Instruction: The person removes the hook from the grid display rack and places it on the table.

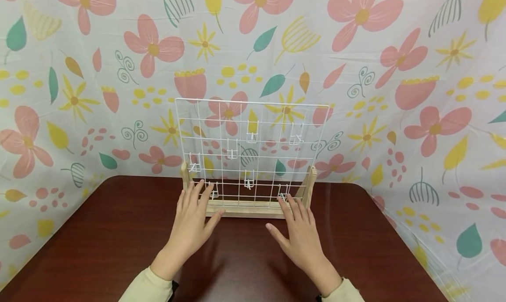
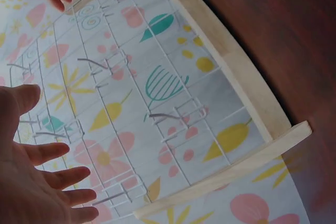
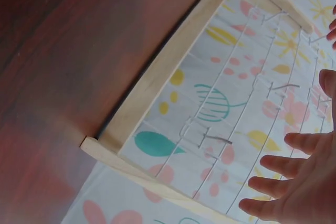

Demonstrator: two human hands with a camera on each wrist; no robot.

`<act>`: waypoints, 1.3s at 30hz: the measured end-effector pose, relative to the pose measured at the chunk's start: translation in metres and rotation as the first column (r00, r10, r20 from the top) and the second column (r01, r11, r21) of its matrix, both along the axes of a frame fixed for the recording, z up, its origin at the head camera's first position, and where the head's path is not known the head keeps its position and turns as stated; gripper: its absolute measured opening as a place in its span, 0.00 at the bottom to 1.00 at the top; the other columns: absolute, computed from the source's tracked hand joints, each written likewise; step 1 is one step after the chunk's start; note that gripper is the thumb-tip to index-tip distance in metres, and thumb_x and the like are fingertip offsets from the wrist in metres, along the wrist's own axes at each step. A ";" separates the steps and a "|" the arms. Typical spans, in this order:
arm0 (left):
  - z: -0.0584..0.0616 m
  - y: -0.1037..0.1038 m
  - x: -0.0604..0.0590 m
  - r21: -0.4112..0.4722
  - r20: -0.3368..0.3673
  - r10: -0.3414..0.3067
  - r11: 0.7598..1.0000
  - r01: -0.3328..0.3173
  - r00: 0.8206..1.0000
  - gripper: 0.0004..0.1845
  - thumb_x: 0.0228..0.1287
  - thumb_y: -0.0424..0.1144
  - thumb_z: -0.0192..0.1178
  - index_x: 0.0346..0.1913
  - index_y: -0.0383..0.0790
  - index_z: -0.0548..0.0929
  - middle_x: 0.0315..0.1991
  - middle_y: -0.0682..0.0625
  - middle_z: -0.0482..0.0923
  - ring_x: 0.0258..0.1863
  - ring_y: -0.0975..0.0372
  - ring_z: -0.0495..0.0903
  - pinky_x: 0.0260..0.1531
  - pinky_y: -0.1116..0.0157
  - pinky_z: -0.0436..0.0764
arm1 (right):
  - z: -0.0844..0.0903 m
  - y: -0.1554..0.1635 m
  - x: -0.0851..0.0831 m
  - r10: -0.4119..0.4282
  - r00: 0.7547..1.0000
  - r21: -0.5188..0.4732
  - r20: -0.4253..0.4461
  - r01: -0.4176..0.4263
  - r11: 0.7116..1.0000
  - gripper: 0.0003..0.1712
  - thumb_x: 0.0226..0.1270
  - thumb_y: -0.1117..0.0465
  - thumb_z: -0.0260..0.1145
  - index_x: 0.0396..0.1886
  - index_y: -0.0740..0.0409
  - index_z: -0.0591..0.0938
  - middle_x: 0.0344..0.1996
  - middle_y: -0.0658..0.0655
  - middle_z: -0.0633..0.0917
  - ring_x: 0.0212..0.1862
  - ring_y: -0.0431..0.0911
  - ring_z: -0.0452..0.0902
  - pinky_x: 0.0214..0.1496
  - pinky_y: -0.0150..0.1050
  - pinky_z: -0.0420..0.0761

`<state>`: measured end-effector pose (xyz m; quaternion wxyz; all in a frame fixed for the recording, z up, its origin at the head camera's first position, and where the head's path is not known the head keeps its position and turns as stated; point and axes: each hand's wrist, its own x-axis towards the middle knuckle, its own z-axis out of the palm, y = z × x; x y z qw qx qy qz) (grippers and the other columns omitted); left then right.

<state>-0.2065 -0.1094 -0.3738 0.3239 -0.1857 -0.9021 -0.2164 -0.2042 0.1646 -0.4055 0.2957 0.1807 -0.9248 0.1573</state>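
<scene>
Head view: wire grid [image 1: 251,152] upright, broadside.

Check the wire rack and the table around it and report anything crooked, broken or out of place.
Nothing stands out. The white wire grid stands upright and square in its wooden stand on the dark table, its small hooks scattered across it and none visibly bent. Both hands, left and right, are open by the stand's base.

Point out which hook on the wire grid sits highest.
The hook just right of the grid's centre column, in its upper rows; the hook to its right looks about level, the rest hang lower.
</scene>
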 end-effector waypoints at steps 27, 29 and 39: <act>0.033 -0.048 -0.041 0.364 -0.250 -0.152 0.900 0.238 0.956 0.23 0.64 0.27 0.59 0.62 0.29 0.71 0.57 0.36 0.71 0.59 0.46 0.67 0.58 0.44 0.65 | 0.000 0.013 -0.027 0.140 0.990 -0.249 -0.014 -0.139 0.959 0.41 0.63 0.56 0.70 0.72 0.59 0.63 0.67 0.66 0.68 0.67 0.61 0.62 0.62 0.63 0.65; 0.035 -0.052 -0.046 0.401 -0.247 -0.140 0.886 0.233 0.959 0.22 0.64 0.26 0.58 0.61 0.28 0.71 0.56 0.35 0.71 0.58 0.46 0.68 0.57 0.46 0.65 | 0.000 0.013 -0.030 0.147 0.989 -0.269 -0.018 -0.146 0.952 0.41 0.62 0.57 0.70 0.71 0.60 0.64 0.66 0.67 0.68 0.67 0.62 0.63 0.63 0.62 0.65; 0.035 -0.066 -0.066 0.611 -0.103 -0.188 0.763 0.211 0.977 0.20 0.68 0.25 0.54 0.62 0.26 0.70 0.57 0.34 0.70 0.60 0.47 0.68 0.62 0.47 0.65 | -0.005 0.016 -0.037 0.143 0.989 -0.356 0.050 -0.116 0.927 0.39 0.63 0.61 0.69 0.71 0.64 0.64 0.67 0.69 0.66 0.68 0.63 0.59 0.63 0.62 0.64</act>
